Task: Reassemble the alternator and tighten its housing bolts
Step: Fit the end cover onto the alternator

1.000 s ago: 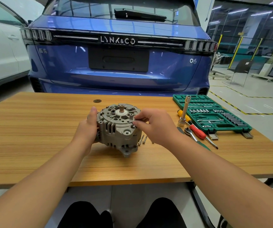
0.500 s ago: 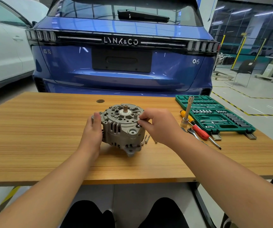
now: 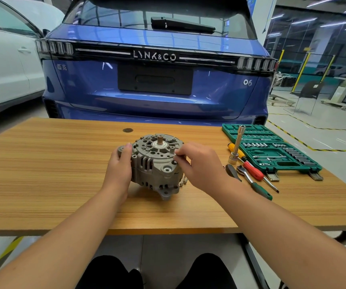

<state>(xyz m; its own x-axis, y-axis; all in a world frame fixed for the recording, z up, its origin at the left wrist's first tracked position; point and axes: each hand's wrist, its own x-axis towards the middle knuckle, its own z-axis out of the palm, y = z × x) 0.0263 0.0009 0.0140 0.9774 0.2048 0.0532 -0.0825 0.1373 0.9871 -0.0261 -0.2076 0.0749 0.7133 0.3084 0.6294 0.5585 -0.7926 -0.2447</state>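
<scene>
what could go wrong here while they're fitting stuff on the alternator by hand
The alternator stands on its lugs with only the left hand steadying it, so it might rock or tip as the right hand works at its rim. The loose bolts lying beside it, partly hidden by that hand, could get knocked and roll away. The socket extension standing upright nearby looks easy to bump over.

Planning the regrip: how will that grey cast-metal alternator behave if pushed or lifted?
The grey cast-metal alternator is probably heavy for its size, being solid ribbed casting. It is likely rigid. It may rock, since it rests on a rounded body and a lug; the left hand steadies it.
</scene>
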